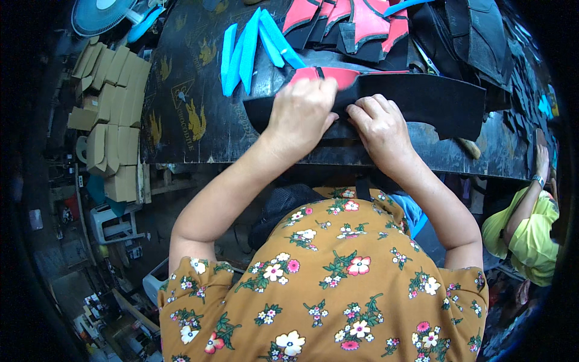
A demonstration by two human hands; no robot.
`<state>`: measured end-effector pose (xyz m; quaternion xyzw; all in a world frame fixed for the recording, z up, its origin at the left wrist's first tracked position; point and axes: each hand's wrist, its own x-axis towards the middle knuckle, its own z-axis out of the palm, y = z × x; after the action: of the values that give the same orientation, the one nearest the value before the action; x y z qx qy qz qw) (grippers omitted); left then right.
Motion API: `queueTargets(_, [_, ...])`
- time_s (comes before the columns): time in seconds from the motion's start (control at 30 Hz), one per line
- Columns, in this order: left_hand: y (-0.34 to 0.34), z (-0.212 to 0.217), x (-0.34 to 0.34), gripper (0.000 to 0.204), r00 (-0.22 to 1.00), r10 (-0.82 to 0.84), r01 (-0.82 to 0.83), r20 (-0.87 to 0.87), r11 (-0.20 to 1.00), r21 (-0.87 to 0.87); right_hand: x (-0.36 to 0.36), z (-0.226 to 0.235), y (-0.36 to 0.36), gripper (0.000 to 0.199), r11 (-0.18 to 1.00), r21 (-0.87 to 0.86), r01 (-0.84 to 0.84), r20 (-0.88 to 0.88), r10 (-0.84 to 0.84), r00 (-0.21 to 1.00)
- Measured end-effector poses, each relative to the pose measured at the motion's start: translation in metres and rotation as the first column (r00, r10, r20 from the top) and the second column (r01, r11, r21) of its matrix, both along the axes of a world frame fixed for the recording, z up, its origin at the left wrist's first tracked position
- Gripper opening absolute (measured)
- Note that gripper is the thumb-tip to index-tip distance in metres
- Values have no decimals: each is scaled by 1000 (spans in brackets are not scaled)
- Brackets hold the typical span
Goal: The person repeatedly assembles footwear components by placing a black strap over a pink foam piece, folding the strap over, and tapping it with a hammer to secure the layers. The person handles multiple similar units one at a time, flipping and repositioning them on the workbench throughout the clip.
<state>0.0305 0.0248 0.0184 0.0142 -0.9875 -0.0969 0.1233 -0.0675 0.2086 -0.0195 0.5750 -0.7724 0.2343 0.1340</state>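
Observation:
A long black sheet piece with a curved, cut-out lower edge stretches sideways at the table's front, in both hands. My left hand, slightly smeared by motion, is closed on its left part, fingers curled. Close beside it, my right hand pinches the piece near its middle, thumb and fingers pressed together. A red-pink piece with a dark edge shows just behind the black sheet, partly hidden by it and by my left hand. Whether the two pieces are joined cannot be made out.
Blue strips lie beyond my left hand. Red-and-black cut pieces are piled at the back, black pieces at the back right. A wooden handle lies near the front edge. A co-worker's hand is far right; cardboard boxes stand left.

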Motion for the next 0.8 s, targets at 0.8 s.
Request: queueTargets(0.8, [-25, -19, 12, 46, 961, -227, 259, -158, 938, 231, 0, 0, -1, 18, 1000, -8, 7, 38, -7, 999])
